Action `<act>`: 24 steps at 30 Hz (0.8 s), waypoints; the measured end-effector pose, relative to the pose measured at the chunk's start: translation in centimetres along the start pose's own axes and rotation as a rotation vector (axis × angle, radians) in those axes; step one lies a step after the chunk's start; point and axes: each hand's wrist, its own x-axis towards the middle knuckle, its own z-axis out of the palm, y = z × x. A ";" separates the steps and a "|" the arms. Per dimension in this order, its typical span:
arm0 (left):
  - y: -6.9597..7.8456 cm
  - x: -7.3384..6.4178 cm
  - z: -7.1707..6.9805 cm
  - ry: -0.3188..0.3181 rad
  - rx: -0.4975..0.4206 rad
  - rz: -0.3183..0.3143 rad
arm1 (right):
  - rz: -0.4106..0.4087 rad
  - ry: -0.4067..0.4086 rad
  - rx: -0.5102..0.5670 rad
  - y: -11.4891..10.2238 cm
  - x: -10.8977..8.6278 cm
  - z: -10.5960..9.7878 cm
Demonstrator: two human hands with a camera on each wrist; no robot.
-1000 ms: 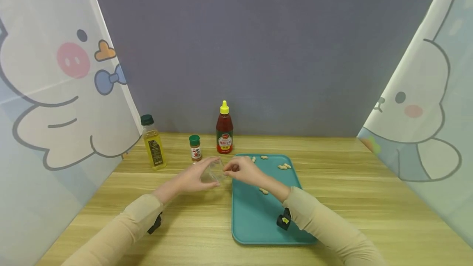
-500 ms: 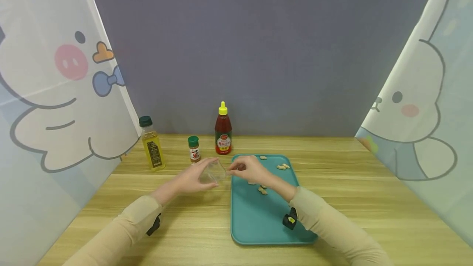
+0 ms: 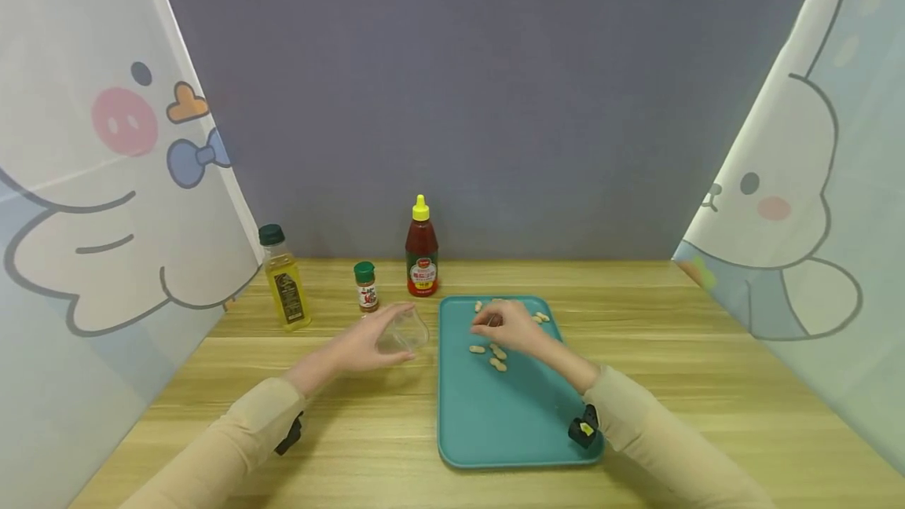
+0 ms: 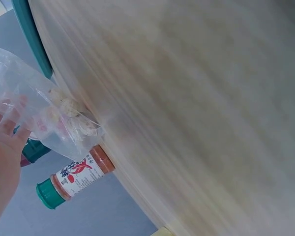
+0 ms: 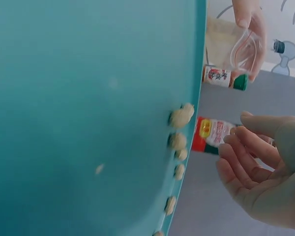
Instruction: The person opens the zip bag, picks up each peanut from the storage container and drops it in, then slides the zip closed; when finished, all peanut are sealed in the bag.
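My left hand (image 3: 365, 342) holds a clear zip-top plastic bag (image 3: 410, 331) by its mouth, left of the teal tray, thumb below and fingers above. In the left wrist view several peanuts (image 4: 71, 108) show at the bottom of the clear bag. Over the upper part of the tray (image 3: 519, 430) is my right hand (image 3: 511, 324), fingers loosely bent. In the right wrist view, its thumb and index finger stand apart with nothing between them. Several unshelled peanuts lie on the tray, among them one peanut (image 3: 477, 349) just below the right fingertips.
At the back of the wooden table (image 3: 353, 430) stand an oil bottle (image 3: 287, 285), a small green-capped spice jar (image 3: 366, 289) and a ketchup bottle (image 3: 422, 254). The spice jar is close behind the left hand. A grey panel (image 3: 438, 100) closes off the back.
My right hand has moved right, from the bag's mouth to above the tray, uncovering peanuts there. The left hand keeps holding the bag nearly in place. The head view has shifted slightly.
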 end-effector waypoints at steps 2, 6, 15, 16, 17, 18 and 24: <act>0.0 0.0 0.0 -0.001 0.003 -0.004 | 0.003 0.001 -0.025 0.5 -0.4 -0.2; -0.1 0.0 0.0 0.001 0.009 -0.003 | 0.031 -0.028 -0.067 1.1 -1.1 -0.5; -0.2 0.0 0.1 -0.004 0.014 0.001 | 0.143 -0.147 -0.067 2.0 -1.6 -0.8; -0.2 0.0 0.1 -0.005 0.013 0.001 | 0.159 -0.162 -0.066 2.0 -1.7 -0.8; -0.2 0.0 0.1 -0.005 0.012 0.002 | 0.168 -0.176 -0.064 2.1 -1.7 -0.8; -0.2 0.0 0.1 -0.005 0.011 0.003 | 0.175 -0.188 -0.064 2.2 -1.7 -0.8; 0.0 0.0 0.1 -0.006 0.008 0.005 | 0.194 -0.211 -0.075 2.2 -1.8 -0.6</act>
